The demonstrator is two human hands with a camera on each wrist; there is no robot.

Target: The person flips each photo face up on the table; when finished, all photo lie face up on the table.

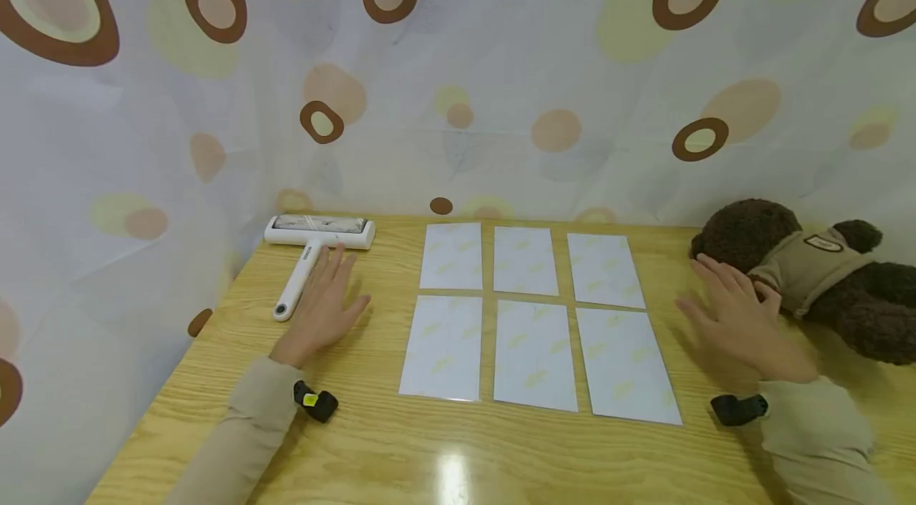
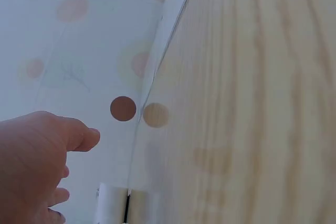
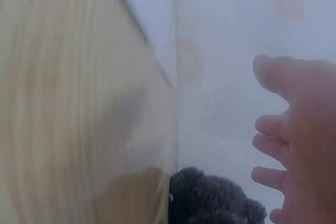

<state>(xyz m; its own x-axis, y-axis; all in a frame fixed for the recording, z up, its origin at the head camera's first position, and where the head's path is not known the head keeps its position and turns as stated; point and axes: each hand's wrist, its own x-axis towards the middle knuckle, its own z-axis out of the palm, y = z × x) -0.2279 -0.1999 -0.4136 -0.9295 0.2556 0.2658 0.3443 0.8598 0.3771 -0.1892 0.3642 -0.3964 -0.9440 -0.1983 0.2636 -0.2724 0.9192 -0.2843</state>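
Observation:
My left hand (image 1: 324, 310) is spread with relaxed fingers beside a white pet-hair roller (image 1: 322, 233), its fingertips overlapping the roller's handle in the head view. Whether they touch is not clear. In the left wrist view the thumb points out over the table, and part of the roller (image 2: 111, 204) shows at the bottom. On the other side, my right hand (image 1: 744, 326) has loosely extended fingers in front of a dark brown teddy bear (image 1: 816, 270) in a beige shirt, lying on its side. The right wrist view shows nothing in that hand (image 3: 310, 145).
Between the hands, white rectangular cards (image 1: 528, 354) with faint yellow marks lie in two rows of three on the wooden table (image 1: 358, 441). A patterned curtain (image 1: 501, 75) hangs along the table's back and left edges.

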